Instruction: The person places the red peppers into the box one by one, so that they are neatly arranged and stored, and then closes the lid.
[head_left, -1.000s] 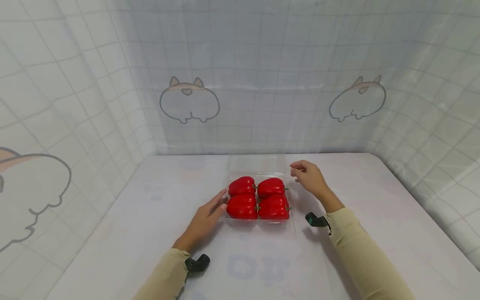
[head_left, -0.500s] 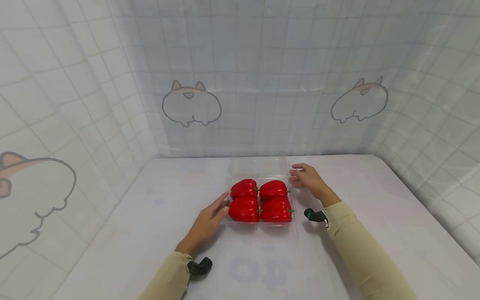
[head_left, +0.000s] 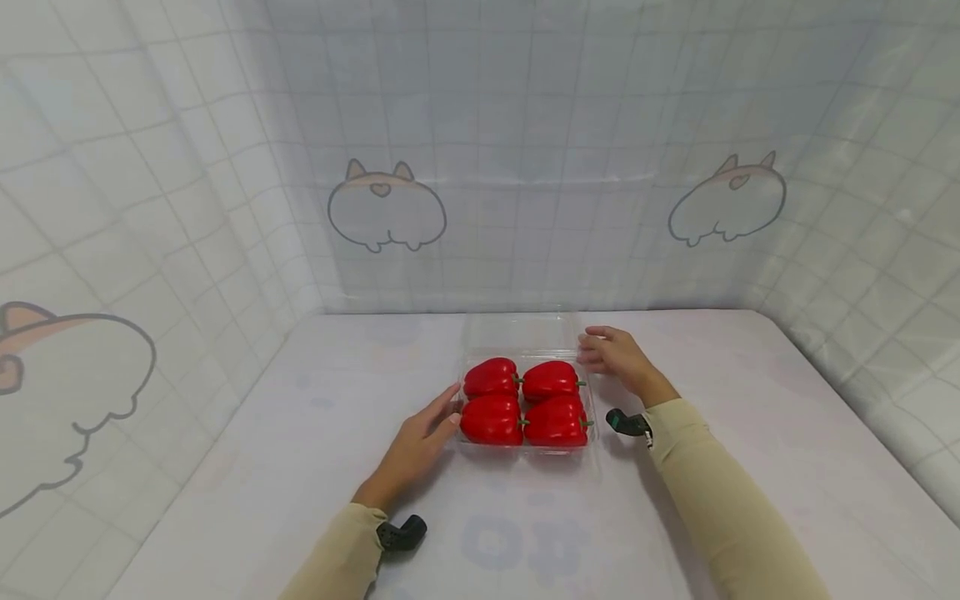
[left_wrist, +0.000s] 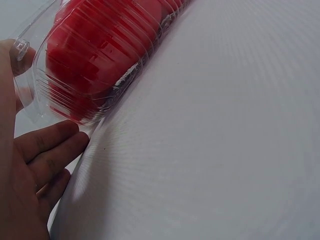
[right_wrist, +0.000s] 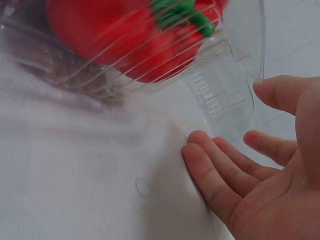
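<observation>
Several glossy red bell peppers (head_left: pixel 491 419) with green stems lie in two rows inside a clear plastic clamshell box (head_left: pixel 525 448). Its transparent lid (head_left: pixel 521 332) is folded back, away from the person. At the box's left side is my left hand (head_left: pixel 415 446), thumb and fingertips right at the wall. In the left wrist view its lower fingers (left_wrist: pixel 55 155) extend straight along the box's ribbed corner. My right hand (head_left: pixel 618 360) is beside the far right corner, near the hinge. The right wrist view has its fingers (right_wrist: pixel 215 172) spread loosely beside the lid, holding nothing.
A pale cloth covers the tabletop (head_left: pixel 360 367), with faint printed marks in front of the box. White grid-patterned curtains (head_left: pixel 555 125) with cartoon animal prints enclose the back and both sides. Each wrist carries a small black camera (head_left: pixel 402 533).
My right hand has come slightly nearer the lid's hinge side, its fingers now lower and more spread. The left hand stays at the box. The head view has shifted slightly.
</observation>
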